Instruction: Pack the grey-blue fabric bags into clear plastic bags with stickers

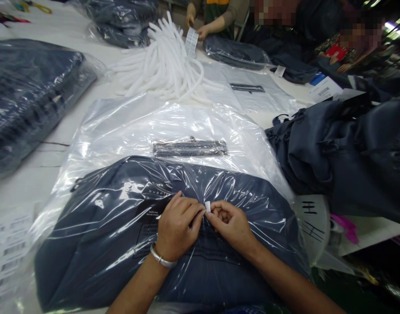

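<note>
A dark blue duffle bag (98,244) lies in front of me, inside a clear plastic bag (121,111). Over its middle my left hand (180,222), with a silver bangle at the wrist, pinches the plastic, which wrinkles outward from that spot. Close against it, my right hand (230,222) is closed with thumb and forefinger on a small white tab (208,206), perhaps a sticker or piece of tape. The fingertips of both hands nearly touch. Printed lettering shows through the plastic beside my left hand.
White cords (167,65) lie heaped beyond the bag. Another wrapped bag (29,96) is at left, above a barcode label sheet (10,257). Unwrapped dark bags (343,152) crowd the right. Across the table, a co-worker's hands (204,31) hold a label sheet (191,41).
</note>
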